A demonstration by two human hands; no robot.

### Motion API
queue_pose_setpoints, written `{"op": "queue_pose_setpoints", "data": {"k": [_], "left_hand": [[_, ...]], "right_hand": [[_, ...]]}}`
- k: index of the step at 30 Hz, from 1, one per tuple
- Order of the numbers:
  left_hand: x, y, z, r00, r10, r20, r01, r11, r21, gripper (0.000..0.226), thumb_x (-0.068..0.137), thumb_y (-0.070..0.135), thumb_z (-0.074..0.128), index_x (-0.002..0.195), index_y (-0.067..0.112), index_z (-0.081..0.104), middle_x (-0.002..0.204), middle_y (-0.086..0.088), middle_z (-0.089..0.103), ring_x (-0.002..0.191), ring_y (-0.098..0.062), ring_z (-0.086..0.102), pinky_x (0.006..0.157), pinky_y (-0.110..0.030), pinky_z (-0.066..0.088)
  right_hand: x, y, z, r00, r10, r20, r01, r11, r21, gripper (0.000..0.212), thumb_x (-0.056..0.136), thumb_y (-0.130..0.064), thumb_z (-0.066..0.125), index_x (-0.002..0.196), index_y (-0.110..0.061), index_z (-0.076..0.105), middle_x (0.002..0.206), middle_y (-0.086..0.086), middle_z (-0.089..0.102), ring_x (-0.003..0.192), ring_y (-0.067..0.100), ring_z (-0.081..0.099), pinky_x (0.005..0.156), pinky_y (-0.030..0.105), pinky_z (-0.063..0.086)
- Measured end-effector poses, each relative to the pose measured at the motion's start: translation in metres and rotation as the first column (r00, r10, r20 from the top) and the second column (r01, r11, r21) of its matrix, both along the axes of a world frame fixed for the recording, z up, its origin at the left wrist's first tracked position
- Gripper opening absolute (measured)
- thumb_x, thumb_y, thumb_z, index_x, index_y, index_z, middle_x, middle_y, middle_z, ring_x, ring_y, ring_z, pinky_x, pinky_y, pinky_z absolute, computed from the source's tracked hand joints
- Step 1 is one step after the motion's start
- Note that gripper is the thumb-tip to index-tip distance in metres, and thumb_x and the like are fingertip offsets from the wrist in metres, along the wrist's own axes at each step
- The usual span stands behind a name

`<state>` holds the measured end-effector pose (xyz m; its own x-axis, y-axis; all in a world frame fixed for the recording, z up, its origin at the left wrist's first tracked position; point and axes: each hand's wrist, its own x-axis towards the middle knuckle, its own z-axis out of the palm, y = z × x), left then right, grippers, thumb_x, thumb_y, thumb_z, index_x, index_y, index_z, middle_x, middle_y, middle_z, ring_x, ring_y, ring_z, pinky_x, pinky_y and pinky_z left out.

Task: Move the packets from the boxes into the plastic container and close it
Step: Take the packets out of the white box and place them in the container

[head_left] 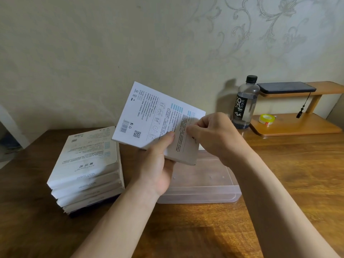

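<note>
I hold a flat white box (149, 116) printed with text and a QR code in the air above the table. My left hand (160, 161) grips its lower edge from below. My right hand (210, 133) pinches the box's right end, where a flap or packet (183, 148) sticks out. Below and behind my hands the clear plastic container (202, 190) lies on the table, and I cannot tell whether a lid is on it. A stack of several similar white boxes (85, 164) stands at the left of the table.
A soda bottle (244, 103) stands at the back right, next to a wooden two-level shelf (297, 125) with a phone (286, 87) on top and a tape roll (266, 119) below. The wooden table (279, 183) stands against the wallpapered wall.
</note>
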<state>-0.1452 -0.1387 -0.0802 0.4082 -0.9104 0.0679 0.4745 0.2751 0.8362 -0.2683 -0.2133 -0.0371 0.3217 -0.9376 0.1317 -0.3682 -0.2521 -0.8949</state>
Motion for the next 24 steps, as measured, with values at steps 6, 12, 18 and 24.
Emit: {"op": "queue_pose_setpoints", "data": {"k": [6, 12, 18, 24], "left_hand": [[0.001, 0.000, 0.003, 0.997, 0.034, -0.074, -0.035, 0.999, -0.021, 0.038, 0.098, 0.005, 0.054, 0.123, 0.032, 0.065, 0.103, -0.003, 0.077, 0.090, -0.019, 0.070, 0.065, -0.034, 0.058], [0.010, 0.001, 0.008, 0.969, 0.037, -0.245, -0.041, 0.999, -0.011, 0.032, 0.095, 0.005, 0.058, 0.116, 0.028, 0.067, 0.101, -0.005, 0.079, 0.091, -0.021, 0.076, 0.085, -0.042, 0.060], [0.014, 0.002, 0.009, 0.930, 0.056, -0.363, -0.062, 0.998, -0.004, 0.034, 0.091, 0.003, 0.061, 0.117, 0.025, 0.067, 0.106, -0.007, 0.079, 0.097, -0.022, 0.076, 0.085, -0.040, 0.061], [0.015, 0.004, 0.012, 0.895, 0.026, -0.445, -0.034, 0.999, -0.010, 0.032, 0.093, 0.003, 0.060, 0.120, 0.021, 0.065, 0.112, -0.010, 0.077, 0.103, -0.024, 0.075, 0.081, -0.037, 0.063]], "right_hand": [[-0.003, 0.002, 0.006, 0.994, 0.023, 0.108, -0.027, 0.999, 0.037, 0.033, 0.093, -0.011, 0.057, 0.072, 0.015, 0.061, 0.060, 0.001, 0.070, 0.049, 0.010, 0.057, 0.049, 0.028, 0.050], [-0.009, 0.002, 0.013, 0.931, 0.036, 0.363, -0.116, 0.973, 0.201, 0.018, 0.096, -0.004, 0.059, 0.089, 0.009, 0.068, 0.086, 0.020, 0.072, 0.071, 0.024, 0.069, 0.063, 0.035, 0.061], [-0.013, 0.002, 0.015, 0.859, 0.037, 0.510, -0.217, 0.930, 0.297, 0.014, 0.093, 0.002, 0.054, 0.089, 0.009, 0.065, 0.085, 0.024, 0.075, 0.079, 0.035, 0.074, 0.065, 0.036, 0.061], [-0.016, -0.001, 0.015, 0.815, 0.026, 0.579, -0.271, 0.901, 0.340, 0.015, 0.093, 0.003, 0.045, 0.087, 0.006, 0.059, 0.090, 0.030, 0.073, 0.087, 0.040, 0.074, 0.073, 0.040, 0.062]]}}
